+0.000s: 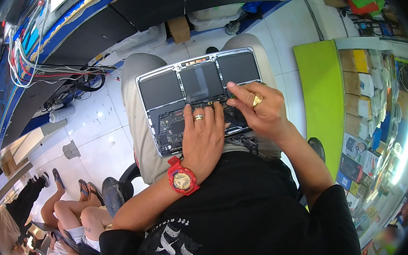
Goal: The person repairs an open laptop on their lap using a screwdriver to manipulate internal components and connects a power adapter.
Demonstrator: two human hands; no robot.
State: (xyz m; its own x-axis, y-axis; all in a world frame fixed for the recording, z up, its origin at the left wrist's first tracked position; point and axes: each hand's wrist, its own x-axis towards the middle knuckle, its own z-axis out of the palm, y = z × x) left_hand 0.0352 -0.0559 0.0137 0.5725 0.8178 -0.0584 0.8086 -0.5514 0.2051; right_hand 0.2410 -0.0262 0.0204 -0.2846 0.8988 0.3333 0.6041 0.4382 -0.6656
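Observation:
An opened laptop base (150, 123) lies across my lap with its inner side up. Black battery cells (161, 89) fill its far half, and a dark circuit board (171, 126) runs along the nearer half. My left hand (202, 137), wearing a ring and a red watch (182, 179), rests with fingers stretched out over the middle of the board. At the laptop's right side, my right hand (261, 109) is closed in a pinch above the board. A small bit of green shows by its fingertips; what they hold is too small to name.
A blue-edged desk (117, 7) with hanging cables (25, 61) stands ahead and left. Clear bins (214, 16) and a cardboard box (179, 29) sit beneath it. To the right are a lime-green panel (319, 110) and a glass case of boxes (361, 111). People sit at lower left.

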